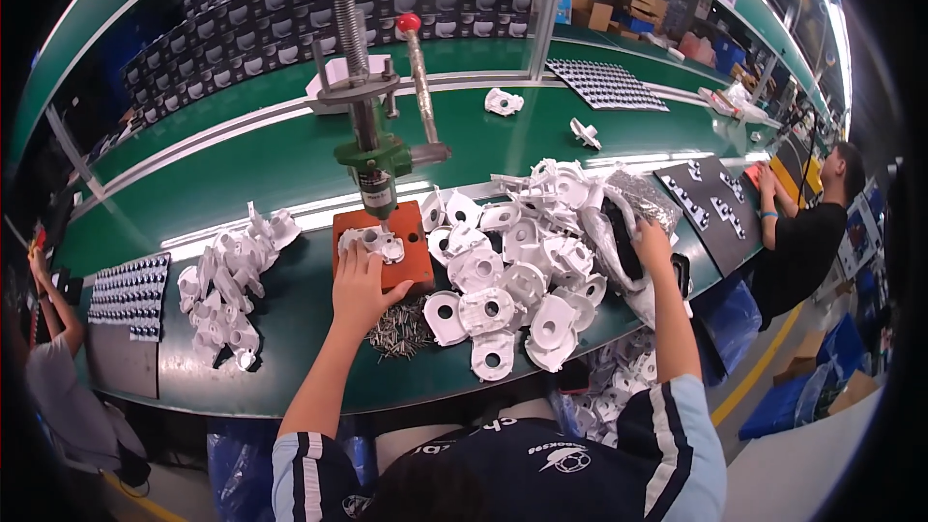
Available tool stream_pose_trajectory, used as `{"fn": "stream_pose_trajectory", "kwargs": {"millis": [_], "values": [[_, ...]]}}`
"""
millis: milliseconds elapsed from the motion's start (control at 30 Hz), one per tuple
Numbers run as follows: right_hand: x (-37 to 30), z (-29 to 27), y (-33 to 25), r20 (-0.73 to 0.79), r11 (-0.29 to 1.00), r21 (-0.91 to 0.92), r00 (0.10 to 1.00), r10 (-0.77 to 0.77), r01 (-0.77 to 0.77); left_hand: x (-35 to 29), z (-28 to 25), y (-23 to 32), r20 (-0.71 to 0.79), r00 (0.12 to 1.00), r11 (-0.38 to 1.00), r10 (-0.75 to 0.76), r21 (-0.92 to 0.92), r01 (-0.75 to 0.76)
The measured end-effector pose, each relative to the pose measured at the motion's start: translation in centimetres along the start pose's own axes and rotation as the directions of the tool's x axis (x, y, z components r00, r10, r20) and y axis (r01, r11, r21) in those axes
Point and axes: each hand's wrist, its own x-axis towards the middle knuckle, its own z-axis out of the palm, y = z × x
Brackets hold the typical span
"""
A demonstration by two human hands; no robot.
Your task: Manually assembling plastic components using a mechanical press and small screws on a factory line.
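My left hand reaches to a white plastic housing part seated on an orange block. Its fingers are stretched out with the tips on the part, and the thumb is spread along the block's near edge. Directly above stands the press, its tip close to the part. My right hand is at a clear plastic bag with a dark opening, right of a big pile of white housing parts. How its fingers are closed is hard to make out.
Loose screws lie in a heap before the block. More white parts are piled at left. Trays of small parts and a dark board flank the green bench. A co-worker works at right, another person at far left.
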Motion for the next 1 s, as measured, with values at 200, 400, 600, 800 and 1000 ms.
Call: {"fn": "stream_pose_trajectory", "kwargs": {"millis": [200,400,600,800,1000], "values": [[-1.8,-0.9,-3.6,-0.253,0.993,0.005,0.961,-0.112,0.117,0.0,0.0,0.1,-0.01,1.0,1.0,-0.011,-0.005,0.011],[-1.8,1.1,-3.3,0.098,0.99,0.057,0.986,-0.138,0.133,0.0,0.2,0.1,-0.004,1.0,1.0,-0.009,0.014,0.009],[-1.3,1.2,-2.3,0.073,0.979,0.114,0.981,-0.18,0.172,0.1,0.2,0.1,-0.007,1.0,1.0,-0.021,-0.012,0.021],[-2.0,0.3,-3.1,0.117,0.987,0.078,0.982,-0.147,0.138,0.2,0.2,0.3,0.001,0.999,0.999,-0.035,-0.031,0.035],[-2.2,-0.9,-2.7,0.11,0.991,0.134,0.993,-0.045,0.03,0.3,0.1,0.6,0.032,0.998,0.997,-0.05,-0.064,0.052]]}}
